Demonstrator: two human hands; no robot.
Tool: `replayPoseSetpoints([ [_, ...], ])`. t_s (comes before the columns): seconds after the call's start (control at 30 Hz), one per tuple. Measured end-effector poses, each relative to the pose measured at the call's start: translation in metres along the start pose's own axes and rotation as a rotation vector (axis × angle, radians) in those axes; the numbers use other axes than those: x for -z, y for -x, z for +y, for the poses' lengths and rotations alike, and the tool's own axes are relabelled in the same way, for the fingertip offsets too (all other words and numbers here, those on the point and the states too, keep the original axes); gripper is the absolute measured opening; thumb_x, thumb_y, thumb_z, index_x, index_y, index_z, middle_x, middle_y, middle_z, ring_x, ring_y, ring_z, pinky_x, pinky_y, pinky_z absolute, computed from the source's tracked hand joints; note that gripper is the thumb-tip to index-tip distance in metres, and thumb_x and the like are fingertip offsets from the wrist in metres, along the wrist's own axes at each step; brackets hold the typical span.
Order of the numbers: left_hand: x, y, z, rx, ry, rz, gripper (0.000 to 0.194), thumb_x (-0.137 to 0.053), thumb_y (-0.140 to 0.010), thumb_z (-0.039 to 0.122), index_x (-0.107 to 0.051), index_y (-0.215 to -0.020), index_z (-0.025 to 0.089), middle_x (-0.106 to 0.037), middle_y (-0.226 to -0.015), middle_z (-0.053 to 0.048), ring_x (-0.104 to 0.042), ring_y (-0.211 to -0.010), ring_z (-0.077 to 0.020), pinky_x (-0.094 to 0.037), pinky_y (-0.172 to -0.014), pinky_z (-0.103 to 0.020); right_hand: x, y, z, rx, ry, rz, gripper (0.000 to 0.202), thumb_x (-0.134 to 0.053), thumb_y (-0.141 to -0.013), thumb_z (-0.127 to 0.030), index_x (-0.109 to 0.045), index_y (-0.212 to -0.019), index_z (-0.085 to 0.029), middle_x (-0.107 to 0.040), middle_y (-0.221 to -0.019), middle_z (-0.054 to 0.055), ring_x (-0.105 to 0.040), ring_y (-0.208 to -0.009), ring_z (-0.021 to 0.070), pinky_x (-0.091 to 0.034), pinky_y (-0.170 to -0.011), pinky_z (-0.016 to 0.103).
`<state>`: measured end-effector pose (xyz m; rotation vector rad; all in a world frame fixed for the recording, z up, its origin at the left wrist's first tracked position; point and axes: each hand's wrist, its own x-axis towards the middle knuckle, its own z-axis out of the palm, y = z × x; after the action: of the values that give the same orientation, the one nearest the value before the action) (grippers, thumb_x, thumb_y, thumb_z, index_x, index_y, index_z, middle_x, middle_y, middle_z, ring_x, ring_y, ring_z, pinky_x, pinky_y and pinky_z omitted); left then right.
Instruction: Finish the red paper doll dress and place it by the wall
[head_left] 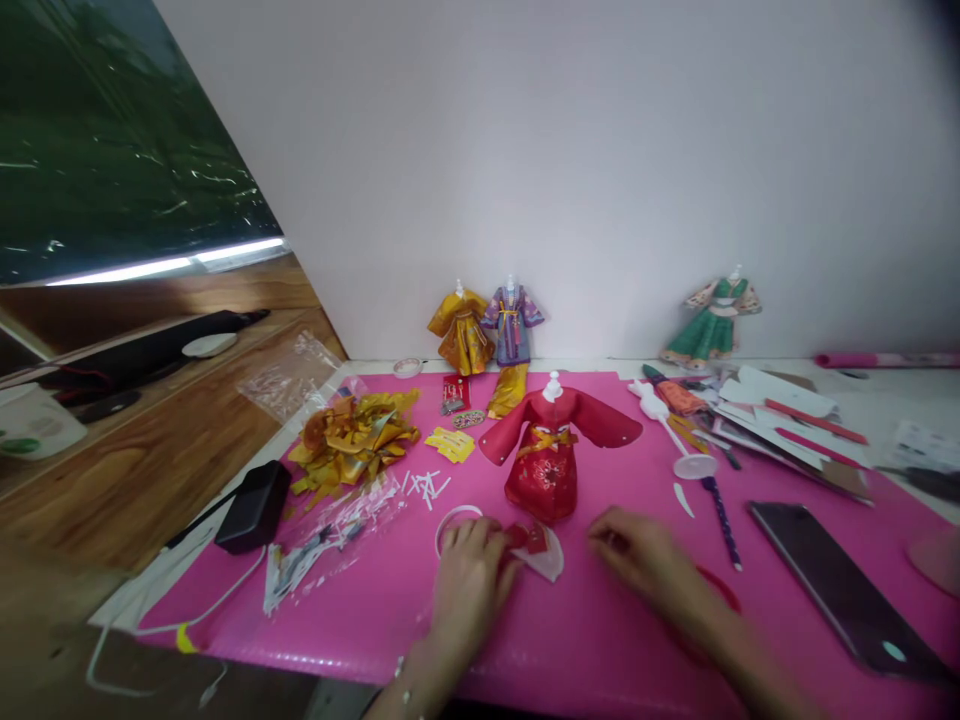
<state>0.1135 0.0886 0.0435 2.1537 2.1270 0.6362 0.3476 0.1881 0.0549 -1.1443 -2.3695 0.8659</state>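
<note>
My left hand (471,572) lies on the pink mat with its fingers bent over the edge of a small white piece (553,562) that carries red scraps (535,540). Part of a white ring (450,518), like a tape roll, shows behind that hand. To the right, my right hand (637,552) hovers over the mat with thumb and fingers curled together; what they hold, if anything, is hidden. Just beyond both hands stands a doll body in a red long-sleeved dress (546,485) with a gold sash (551,438). A red ring-like item (720,588) is partly behind my right forearm.
Gold fabric scraps (356,440), a black adapter (253,507) and bagged white sticks (322,540) lie left. A phone (847,585), dark pen (722,522) and paper pile (787,420) lie right. Dressed dolls (512,325) lean against the wall.
</note>
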Motion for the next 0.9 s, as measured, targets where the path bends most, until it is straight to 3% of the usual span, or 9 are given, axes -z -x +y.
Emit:
replayPoseSetpoints([
  [0.1,-0.008,0.000,0.008,0.041,-0.177,-0.106,0.029,-0.063,-0.083,0.021,-0.067,-0.111,0.020,-0.067,-0.110,-0.010,-0.058,-0.105,-0.0308,-0.043,-0.090,-0.047,-0.031,-0.006,-0.022,0.057,0.080,-0.072,0.025,-0.049,-0.087,-0.019,-0.071,-0.099,-0.022,-0.072,-0.097,0.006,-0.066,-0.086,0.0207,-0.049,-0.076,0.032],
  [0.23,-0.009,-0.004,0.010,-0.025,-0.310,-0.203,0.026,-0.051,-0.088,0.011,-0.070,-0.104,0.020,-0.069,-0.099,-0.008,-0.060,-0.096,-0.0272,-0.043,-0.084,-0.041,-0.057,-0.014,-0.036,0.188,0.229,-0.115,0.044,-0.053,-0.085,-0.020,-0.059,-0.128,-0.019,-0.066,-0.119,0.011,-0.063,-0.102,0.0258,-0.049,-0.082,0.034],
  [0.37,-0.006,-0.004,0.007,-0.082,-0.206,-0.189,0.025,-0.050,-0.086,0.010,-0.071,-0.094,0.020,-0.070,-0.101,-0.008,-0.060,-0.097,-0.0270,-0.043,-0.086,-0.041,-0.065,-0.017,-0.037,0.199,0.271,-0.123,0.027,-0.052,-0.085,-0.020,-0.068,-0.105,-0.015,-0.067,-0.105,0.012,-0.063,-0.092,0.0250,-0.048,-0.075,0.033],
  [0.53,0.013,-0.002,0.005,-0.138,0.236,-0.263,0.018,-0.048,-0.083,0.011,-0.064,-0.084,0.020,-0.070,-0.094,-0.008,-0.061,-0.096,-0.0254,-0.045,-0.089,-0.039,-0.048,-0.007,-0.036,0.291,0.207,-0.112,0.011,-0.064,-0.077,-0.027,-0.065,-0.082,-0.018,-0.065,-0.093,0.006,-0.057,-0.089,0.0208,-0.043,-0.077,0.029],
  [0.63,0.033,-0.005,0.010,-0.056,0.467,-0.382,0.013,-0.049,-0.085,0.018,-0.058,-0.077,0.022,-0.066,-0.082,-0.004,-0.061,-0.083,-0.0213,-0.046,-0.078,-0.033,-0.027,0.007,-0.041,0.347,0.000,-0.133,0.019,-0.073,-0.065,-0.026,-0.061,-0.079,-0.019,-0.061,-0.085,-0.001,-0.054,-0.080,0.0155,-0.040,-0.071,0.024],
  [0.77,0.051,-0.010,0.024,0.118,0.802,-0.613,0.007,-0.058,-0.083,0.027,-0.057,-0.078,0.021,-0.059,-0.077,0.001,-0.055,-0.075,-0.0159,-0.042,-0.070,-0.026,0.006,0.032,-0.056,0.123,-0.296,-0.258,0.022,-0.076,-0.066,-0.030,-0.063,-0.081,-0.020,-0.055,-0.070,-0.007,-0.049,-0.062,0.0089,-0.034,-0.053,0.017],
  [0.9,0.037,-0.008,0.039,0.157,1.194,-0.877,0.046,-0.078,-0.063,0.053,-0.055,-0.085,0.021,-0.056,-0.075,0.003,-0.050,-0.067,-0.0126,-0.038,-0.065,-0.025,0.029,0.051,-0.071,0.001,-0.527,-0.330,0.014,-0.073,-0.070,-0.026,-0.063,-0.077,-0.019,-0.054,-0.067,-0.008,-0.045,-0.058,0.0064,-0.031,-0.050,0.014],
])
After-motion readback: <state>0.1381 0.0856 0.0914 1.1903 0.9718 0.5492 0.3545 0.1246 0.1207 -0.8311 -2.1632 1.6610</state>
